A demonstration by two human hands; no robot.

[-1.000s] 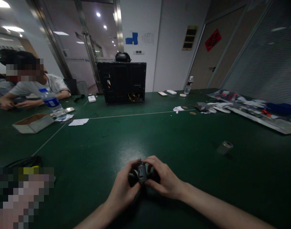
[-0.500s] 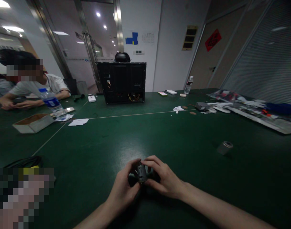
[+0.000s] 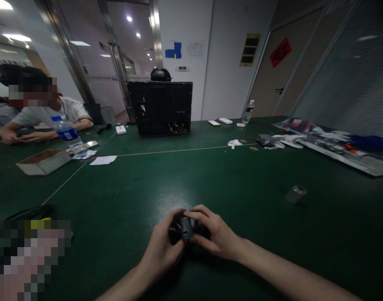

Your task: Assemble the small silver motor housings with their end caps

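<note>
A small grey cylindrical electric motor (image 3: 186, 228) is held low over the near middle of the green table (image 3: 141, 184). My left hand (image 3: 165, 239) closes on it from the left, with fingertips at its top end and the thumb near its lower end. On the opposite side, my right hand (image 3: 219, 235) pinches it, index finger at the top and thumb at the bottom. The fingers partly cover both ends of the motor. Off to the right, a metal cylinder (image 3: 296, 194) rests on the table, apart from my hands.
A black computer case (image 3: 161, 108) stands at the back. On the left are an open cardboard box (image 3: 43, 163), a water bottle (image 3: 68, 136), paper (image 3: 103, 160) and a seated person (image 3: 68, 110). Black cable (image 3: 31, 212) lies near left. A cluttered board (image 3: 345, 154) occupies the right.
</note>
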